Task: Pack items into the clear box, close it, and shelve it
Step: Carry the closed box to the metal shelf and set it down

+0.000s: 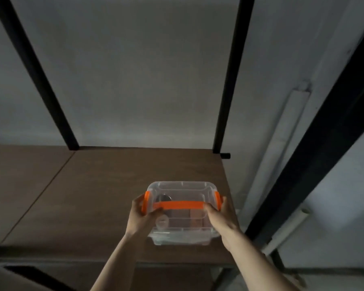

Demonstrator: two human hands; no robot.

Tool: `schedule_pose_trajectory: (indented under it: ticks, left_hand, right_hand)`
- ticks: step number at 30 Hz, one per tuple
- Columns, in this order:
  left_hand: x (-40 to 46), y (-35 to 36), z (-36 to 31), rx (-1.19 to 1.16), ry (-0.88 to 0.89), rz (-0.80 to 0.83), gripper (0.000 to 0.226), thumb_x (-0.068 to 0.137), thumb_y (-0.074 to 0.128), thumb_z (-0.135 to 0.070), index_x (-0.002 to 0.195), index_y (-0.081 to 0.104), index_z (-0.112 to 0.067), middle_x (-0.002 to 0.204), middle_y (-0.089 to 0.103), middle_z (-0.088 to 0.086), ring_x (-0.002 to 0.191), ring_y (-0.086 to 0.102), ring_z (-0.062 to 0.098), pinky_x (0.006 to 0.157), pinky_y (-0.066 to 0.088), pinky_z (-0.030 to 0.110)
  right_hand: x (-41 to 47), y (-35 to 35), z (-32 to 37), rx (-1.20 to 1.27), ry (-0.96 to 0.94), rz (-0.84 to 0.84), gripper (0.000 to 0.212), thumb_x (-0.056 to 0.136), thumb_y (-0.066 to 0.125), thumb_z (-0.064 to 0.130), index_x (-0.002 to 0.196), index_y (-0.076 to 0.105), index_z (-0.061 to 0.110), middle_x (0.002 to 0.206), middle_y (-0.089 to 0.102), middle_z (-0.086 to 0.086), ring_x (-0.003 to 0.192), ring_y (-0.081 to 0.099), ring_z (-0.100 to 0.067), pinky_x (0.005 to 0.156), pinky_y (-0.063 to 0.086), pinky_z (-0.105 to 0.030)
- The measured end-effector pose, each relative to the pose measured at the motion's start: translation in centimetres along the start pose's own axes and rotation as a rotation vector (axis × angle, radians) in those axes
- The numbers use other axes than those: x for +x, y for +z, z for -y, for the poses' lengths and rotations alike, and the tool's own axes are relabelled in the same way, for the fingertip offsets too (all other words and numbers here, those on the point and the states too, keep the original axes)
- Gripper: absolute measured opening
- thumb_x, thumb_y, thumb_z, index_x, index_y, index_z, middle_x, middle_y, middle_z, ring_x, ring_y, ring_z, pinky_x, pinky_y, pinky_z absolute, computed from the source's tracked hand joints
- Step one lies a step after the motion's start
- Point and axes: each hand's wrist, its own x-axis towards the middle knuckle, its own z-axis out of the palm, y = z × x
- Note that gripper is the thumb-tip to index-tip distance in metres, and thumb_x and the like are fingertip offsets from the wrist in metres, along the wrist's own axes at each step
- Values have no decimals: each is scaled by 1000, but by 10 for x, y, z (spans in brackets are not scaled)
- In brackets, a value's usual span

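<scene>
A clear plastic box (182,191) with its lid on, an orange handle (178,205) across the top and orange side latches rests on a brown shelf board (93,196), near the board's right front corner. My left hand (140,216) grips the box's left side at the latch. Over on the other side my right hand (222,216) holds the right latch. Through the lid I see a dark round item (163,198), a white round item (162,222) and a brownish block (195,217) inside.
Black metal uprights (229,80) of the shelf frame rise behind the board at left and right. A grey wall stands behind. The board's right edge (229,185) lies just beyond the box; a seam (40,194) splits the board on the left.
</scene>
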Motion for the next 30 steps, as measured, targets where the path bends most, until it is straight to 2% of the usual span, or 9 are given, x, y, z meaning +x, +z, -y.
schedule_pose_trajectory:
  ticks: [3, 7, 9, 13, 17, 22, 25, 27, 30]
  left_hand:
    - [10, 6, 15, -22, 16, 13, 26, 77, 76, 0, 90, 77, -23, 82, 80, 2, 75, 79, 23, 62, 63, 35]
    - [26, 15, 42, -7, 22, 32, 25, 79, 76, -6, 100, 76, -18, 87, 80, 6, 75, 78, 24, 61, 64, 41]
    - [34, 18, 61, 0, -17, 23, 37, 75, 81, -23, 111, 71, -21, 94, 78, 6, 79, 78, 22, 61, 65, 42]
    - [53, 25, 111, 14, -93, 17, 64, 68, 85, -45, 124, 62, -26, 108, 74, 8, 87, 78, 25, 63, 65, 46]
    - [58, 27, 136, -3, -113, 17, 75, 66, 88, -55, 130, 58, -28, 113, 73, 9, 91, 77, 27, 65, 65, 46]
    - [65, 27, 150, 0, -126, 52, 82, 65, 90, -54, 135, 54, -31, 115, 71, 12, 94, 76, 34, 67, 64, 54]
    - [63, 26, 148, 19, -119, 51, 84, 63, 86, -62, 135, 52, -36, 114, 73, 8, 93, 76, 28, 68, 64, 50]
    - [43, 24, 114, 69, -131, 20, 76, 67, 80, -61, 133, 52, -35, 111, 73, 1, 92, 75, 21, 69, 63, 42]
    - [21, 19, 78, 183, -122, -81, 50, 82, 73, -54, 122, 53, -30, 101, 65, -8, 93, 66, 20, 75, 52, 35]
  right_hand:
    - [9, 2, -11, -7, 20, -49, 87, 95, 59, 49, 162, 9, 25, 167, 19, -3, 148, 32, -30, 116, 34, -51]
    - [24, 7, -23, -35, 30, -69, 73, 96, 62, 42, 156, 28, 19, 151, 43, -5, 123, 53, -25, 99, 46, -39]
    - [29, 10, -30, -21, 39, -59, 72, 97, 62, 40, 156, 27, 18, 148, 45, -6, 113, 54, -21, 90, 46, -36]
    - [37, 17, -41, -8, 64, -47, 73, 95, 63, 43, 155, 28, 22, 144, 49, -7, 107, 52, -18, 91, 50, -38]
    - [42, 22, -52, -22, 93, -54, 77, 95, 63, 43, 157, 24, 21, 148, 46, -8, 122, 54, -24, 97, 48, -40]
    - [47, 24, -60, -64, 86, -43, 72, 98, 60, 40, 157, 23, 19, 147, 47, -9, 120, 55, -25, 85, 43, -33]
    - [46, 24, -58, -184, 60, -79, 77, 97, 58, 46, 158, 21, 18, 153, 43, -9, 134, 51, -29, 94, 46, -34]
    - [42, 22, -59, -363, -41, -132, 80, 95, 56, 53, 158, 21, 18, 157, 40, -7, 139, 47, -26, 106, 46, -36]
    - [28, 14, -54, -642, -246, -202, 72, 97, 48, 54, 156, 25, 20, 156, 40, -3, 141, 43, -20, 109, 43, -33]
